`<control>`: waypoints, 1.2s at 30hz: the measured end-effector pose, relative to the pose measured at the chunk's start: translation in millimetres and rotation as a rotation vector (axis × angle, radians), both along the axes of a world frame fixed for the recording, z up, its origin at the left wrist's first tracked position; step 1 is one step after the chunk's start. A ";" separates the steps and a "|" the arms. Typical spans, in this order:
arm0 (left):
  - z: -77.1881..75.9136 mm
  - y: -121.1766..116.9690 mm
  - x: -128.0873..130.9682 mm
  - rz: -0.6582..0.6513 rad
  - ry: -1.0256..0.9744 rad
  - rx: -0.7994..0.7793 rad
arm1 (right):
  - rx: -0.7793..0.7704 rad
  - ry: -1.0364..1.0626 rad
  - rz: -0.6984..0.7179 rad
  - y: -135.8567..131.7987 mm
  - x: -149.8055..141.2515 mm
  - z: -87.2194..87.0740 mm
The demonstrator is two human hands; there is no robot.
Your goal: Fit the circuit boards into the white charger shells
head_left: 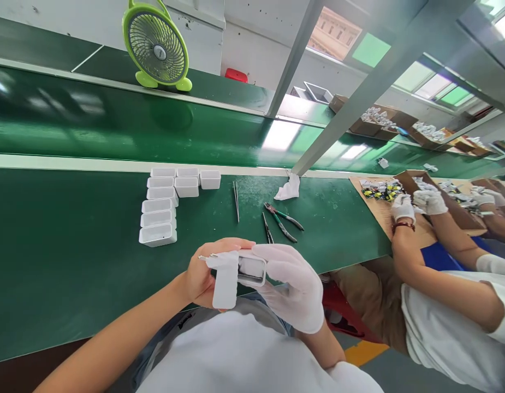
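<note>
Green worktop (72,245) spreads out beyond the grip and to both sides of it, with a raised green shelf (113,128) along its back. Leftmost, past the grip and up on the shelf's far level, stands a lime-green fan (158,49). Nearer, forward and left of the grip, small white open boxes (158,233) sit in a stepped cluster, most of them in the left column.

The bare left hand (203,275) is closed around the left part of a white housing (252,268), its fingers behind. A white flat piece (225,281) hangs down at that end, beside the left palm, with small metal bits (207,256) jutting left. Straight ahead of the grip lie slim tweezers (236,202).

The housing's open end faces the wearer and shows a pale filling within a metallic rim. The white-gloved right hand (295,286) clasps its right side, fingers curled over it.

Just beyond the right hand lie a pointed tool (268,228) and green-handled pliers (283,221); farther out is a crumpled white cloth (289,188). Well to the right of the grip, a co-worker's gloved hands (403,208) are beside yellow-and-black parts (381,190) on a cardboard sheet (377,210).
</note>
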State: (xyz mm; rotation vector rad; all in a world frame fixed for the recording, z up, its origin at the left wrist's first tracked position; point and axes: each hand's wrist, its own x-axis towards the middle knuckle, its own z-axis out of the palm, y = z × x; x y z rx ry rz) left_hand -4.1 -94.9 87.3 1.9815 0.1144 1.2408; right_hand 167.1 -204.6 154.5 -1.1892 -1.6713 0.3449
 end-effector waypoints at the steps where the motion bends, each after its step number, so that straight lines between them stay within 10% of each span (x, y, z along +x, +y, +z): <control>1: 0.6 -0.1 0.1 -0.027 -0.016 -0.011 | -0.013 0.009 0.017 0.3 -1.0 1.7; 8: 3.0 -8.8 8.5 -0.109 -0.221 -0.132 | -0.218 0.153 0.132 2.9 -1.0 15.5; 21: 3.8 5.4 0.4 -0.169 -0.115 -0.088 | -0.025 -0.126 -0.072 12.9 -17.8 16.2; 31: -6.4 -7.5 4.2 -0.098 -0.168 -0.255 | 0.134 -0.357 0.074 10.5 1.4 -2.4; 36: -0.7 -7.0 5.7 -0.095 -0.183 -0.383 | 0.034 -0.136 0.058 12.4 1.2 -11.2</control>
